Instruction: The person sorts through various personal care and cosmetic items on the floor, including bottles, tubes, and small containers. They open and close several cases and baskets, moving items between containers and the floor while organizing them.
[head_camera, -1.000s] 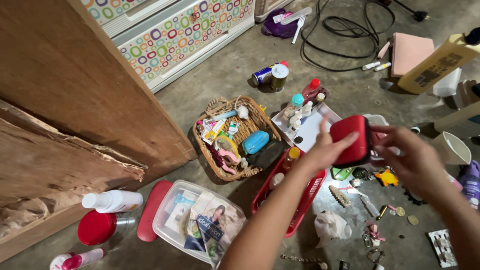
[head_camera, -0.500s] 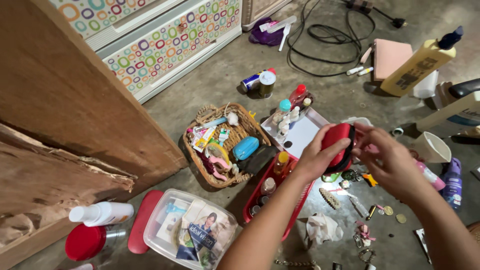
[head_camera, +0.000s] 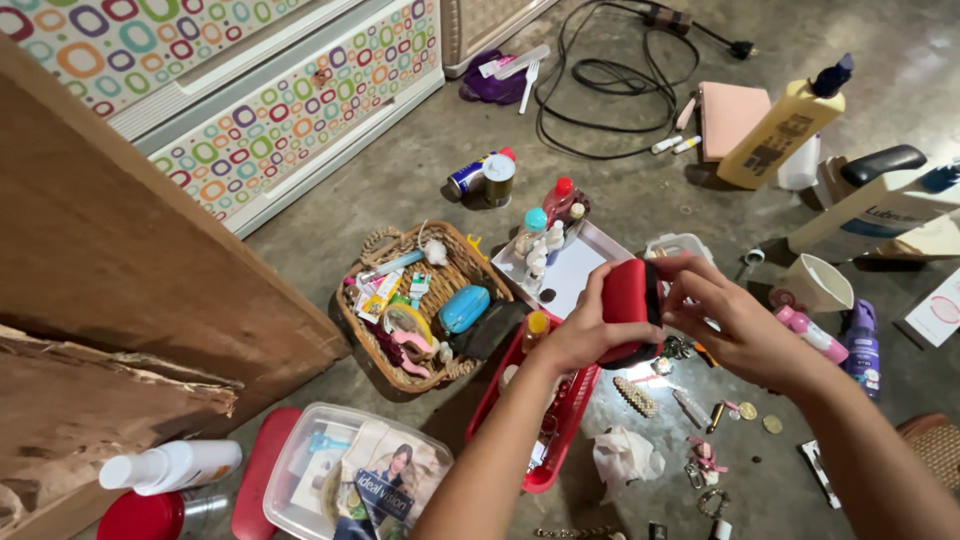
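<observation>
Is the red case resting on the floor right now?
No, the red case is held above the floor clutter between the left hand and right hand.

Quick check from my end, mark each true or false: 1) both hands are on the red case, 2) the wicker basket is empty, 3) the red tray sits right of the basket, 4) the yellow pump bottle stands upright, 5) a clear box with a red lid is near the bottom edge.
1) True: the left hand and right hand both grip the red case.
2) False: the basket holds a blue case, clips and small packets.
3) True: the red tray lies just right of it.
4) False: the yellow bottle is tilted.
5) True: the clear box is there.
</observation>
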